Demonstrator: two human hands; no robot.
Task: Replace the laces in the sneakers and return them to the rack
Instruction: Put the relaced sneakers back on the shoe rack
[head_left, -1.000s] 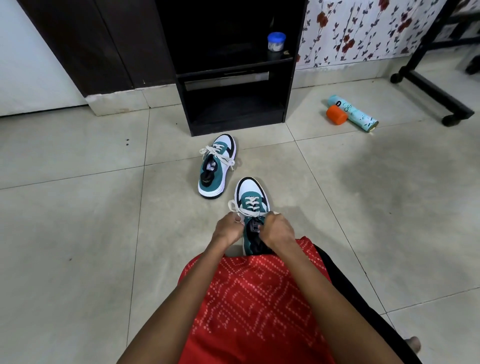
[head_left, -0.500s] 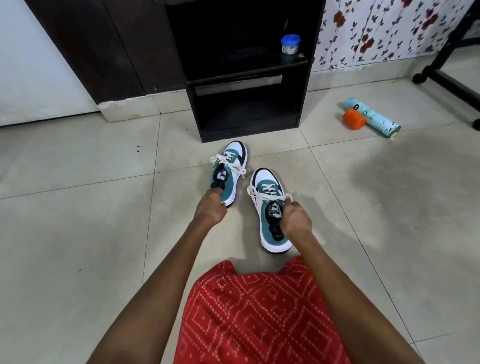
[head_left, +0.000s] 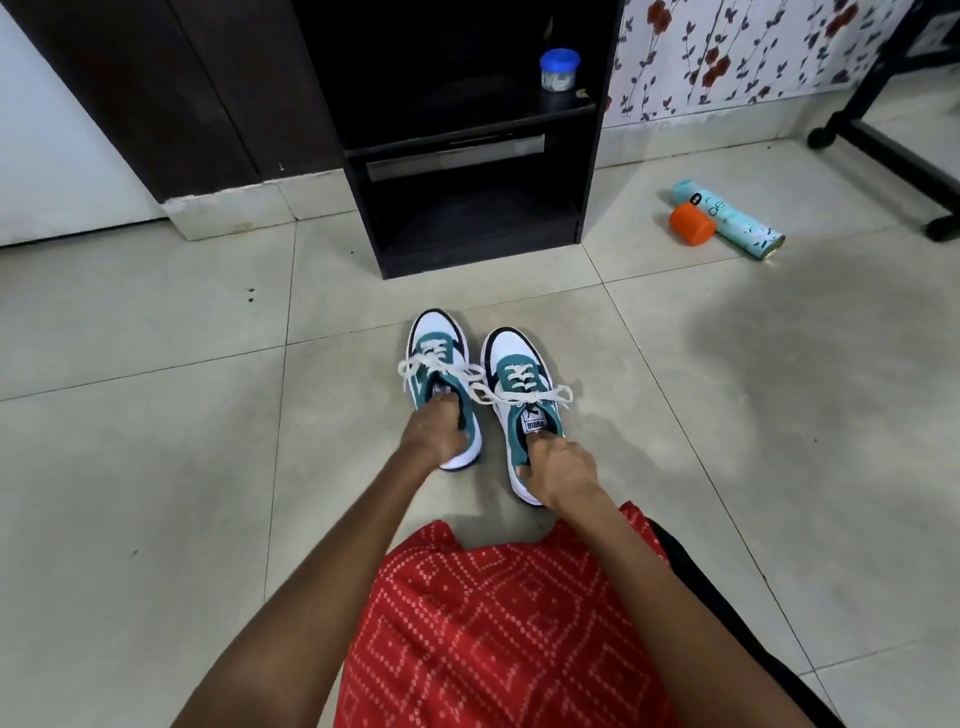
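Note:
Two teal-and-white sneakers with white laces tied in bows stand side by side on the tiled floor, toes pointing at the rack. My left hand (head_left: 432, 434) grips the left sneaker (head_left: 439, 343) at its opening, fingers tucked inside. My right hand (head_left: 558, 467) grips the right sneaker (head_left: 517, 364) the same way, behind its tongue. The heels of both shoes are hidden under my hands. The black shoe rack (head_left: 467, 156) stands just beyond, its lower shelf bare.
A small blue-lidded jar (head_left: 559, 70) sits on the rack's upper shelf. A teal spray can (head_left: 727, 218) and an orange cap (head_left: 691, 223) lie on the floor at right. A black wheeled stand (head_left: 883, 140) fills the far right. My red-patterned lap is below.
My left hand left the near sneaker and took hold of the far one. Both sneakers have been brought together, side by side, closer to the rack.

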